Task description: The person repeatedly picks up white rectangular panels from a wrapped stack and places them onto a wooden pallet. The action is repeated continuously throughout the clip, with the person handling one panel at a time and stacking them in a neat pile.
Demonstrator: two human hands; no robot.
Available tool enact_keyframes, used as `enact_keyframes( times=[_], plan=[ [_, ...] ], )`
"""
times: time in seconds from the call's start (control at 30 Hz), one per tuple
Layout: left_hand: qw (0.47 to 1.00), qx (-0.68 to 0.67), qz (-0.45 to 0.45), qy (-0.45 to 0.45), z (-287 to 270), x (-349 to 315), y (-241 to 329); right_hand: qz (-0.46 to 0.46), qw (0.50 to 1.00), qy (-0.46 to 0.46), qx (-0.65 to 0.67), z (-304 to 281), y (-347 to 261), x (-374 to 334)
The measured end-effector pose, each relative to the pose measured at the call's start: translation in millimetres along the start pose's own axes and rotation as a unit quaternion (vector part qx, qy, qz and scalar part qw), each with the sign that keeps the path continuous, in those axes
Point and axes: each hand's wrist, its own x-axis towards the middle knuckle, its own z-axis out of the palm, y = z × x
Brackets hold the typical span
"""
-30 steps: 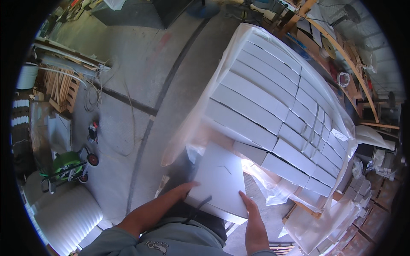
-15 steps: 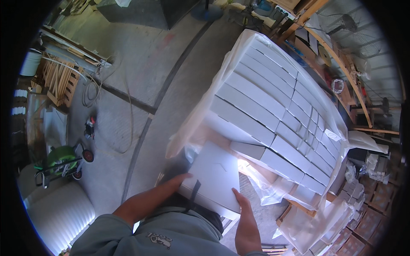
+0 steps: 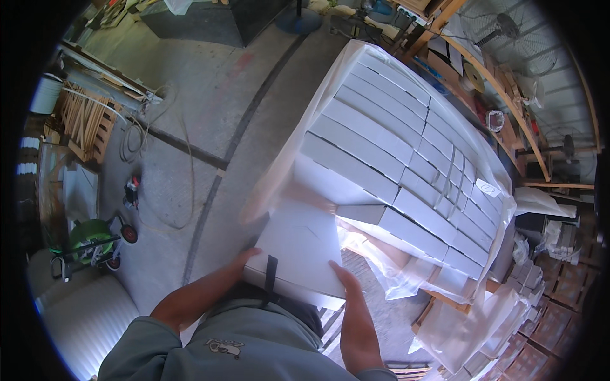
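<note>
Against my waist I carry a white cardboard box (image 3: 298, 238), lid side up and slightly tilted. My left hand (image 3: 250, 259) grips its left side, and my right hand (image 3: 341, 274) presses on its right side; the fingers below are mostly hidden. A black strap (image 3: 271, 273) lies over the box's near edge. Just beyond stands a large stack of similar white boxes (image 3: 362, 136), wrapped at its edges in clear plastic film (image 3: 279, 165). One box (image 3: 361, 214) at the stack's near side juts out beside the carried one.
A wooden pallet (image 3: 445, 298) with loose film sits under the stack. To the left are a green hose reel on wheels (image 3: 92, 238), a white foam roll (image 3: 95, 317) and a coiled hose (image 3: 132, 143). Film-covered goods (image 3: 457, 336) stand at lower right. Fans (image 3: 505, 25) are at upper right.
The view has shifted a little, so the stack, box and both hands appear farther left. Both hands still hold the box.
</note>
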Motion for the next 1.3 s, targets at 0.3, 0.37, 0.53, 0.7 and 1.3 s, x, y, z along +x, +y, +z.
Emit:
enact_keyframes(
  times=[0.3,0.37,0.53,0.7,1.3],
  plan=[
    [0.993,0.083,0.087,0.008,20,17,23,0.002,0.999,0.005,-0.039,-4,-42,9],
    [0.993,0.085,0.084,0.010,27,23,26,0.010,1.000,-0.014,-0.018,-12,-46,10],
    [0.996,0.063,0.043,0.035,37,26,39,0.025,0.999,-0.008,-0.038,-20,-49,20],
    [0.988,0.104,0.100,0.054,44,22,57,0.027,0.997,-0.034,-0.071,-20,-61,33],
    [0.925,0.349,0.146,0.046,92,-16,44,-0.181,0.967,0.015,0.181,-19,-57,-57]
  ],
)
